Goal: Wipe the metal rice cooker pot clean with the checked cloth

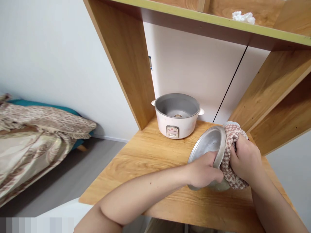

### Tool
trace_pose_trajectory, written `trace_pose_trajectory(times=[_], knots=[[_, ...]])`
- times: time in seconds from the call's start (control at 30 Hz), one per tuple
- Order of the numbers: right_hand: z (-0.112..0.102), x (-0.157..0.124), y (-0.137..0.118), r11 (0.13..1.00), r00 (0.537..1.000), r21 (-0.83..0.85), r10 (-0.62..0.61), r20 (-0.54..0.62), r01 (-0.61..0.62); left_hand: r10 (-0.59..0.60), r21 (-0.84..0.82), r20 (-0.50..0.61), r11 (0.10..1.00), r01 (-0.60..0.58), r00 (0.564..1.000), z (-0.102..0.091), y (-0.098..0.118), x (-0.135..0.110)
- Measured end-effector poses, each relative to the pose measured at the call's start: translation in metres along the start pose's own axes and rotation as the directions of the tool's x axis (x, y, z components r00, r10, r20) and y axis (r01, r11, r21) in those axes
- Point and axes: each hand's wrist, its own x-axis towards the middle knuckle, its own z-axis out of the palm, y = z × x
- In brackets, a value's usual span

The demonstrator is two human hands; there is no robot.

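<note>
My left hand (205,171) grips the rim of a metal inner pot (208,144), which is tilted on its side above the wooden desk (145,155). My right hand (245,160) is closed on a brown-and-white patterned cloth (230,174) pressed against the pot's outer wall. Behind them stands a white rice cooker body (177,116), open and without its pot, with a small control panel on its front.
Wooden shelf sides rise at left (126,58) and right (274,87) of the desk. A crumpled white tissue (243,16) lies on the upper shelf. A bed with a patterned blanket (34,139) stands at the left, over grey floor.
</note>
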Motion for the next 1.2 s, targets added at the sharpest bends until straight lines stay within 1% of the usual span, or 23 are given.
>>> trace_pose_trajectory(times=[0.1,0.23,0.37,0.57,0.73,0.97,1.17,1.2], knots=[[-0.001,0.002,0.003,1.0,0.998,0.009,0.029,0.051,-0.03,0.028,0.013,0.017,1.0,-0.028,0.999,0.001,0.0,0.0],[-0.002,0.004,0.005,0.998,0.995,0.018,0.051,0.088,-0.053,0.006,0.05,0.02,0.999,-0.007,1.0,0.001,0.0,0.0],[-0.003,0.002,0.003,0.999,0.996,0.011,0.045,0.073,-0.046,0.014,0.048,0.024,0.999,-0.015,1.0,0.002,0.002,0.0],[-0.005,-0.004,-0.004,0.998,0.997,-0.055,0.046,0.055,-0.043,0.016,0.047,0.03,0.999,-0.017,0.999,0.001,0.0,0.0],[-0.006,-0.005,-0.007,0.997,0.998,-0.066,0.042,0.056,-0.038,-0.008,0.06,0.019,0.998,0.006,1.0,0.0,-0.002,0.0],[-0.004,-0.009,-0.012,0.997,0.997,-0.045,0.064,0.044,-0.062,-0.052,0.078,-0.011,0.996,0.053,0.999,-0.002,0.001,0.0],[-0.004,-0.012,-0.016,0.996,0.994,-0.037,0.089,0.067,-0.087,-0.034,0.014,0.002,0.999,0.034,0.999,-0.002,0.002,0.0],[-0.005,-0.013,-0.017,0.995,0.992,-0.035,0.098,0.077,-0.095,-0.034,0.007,-0.009,0.999,0.034,0.999,-0.002,0.002,0.0]])
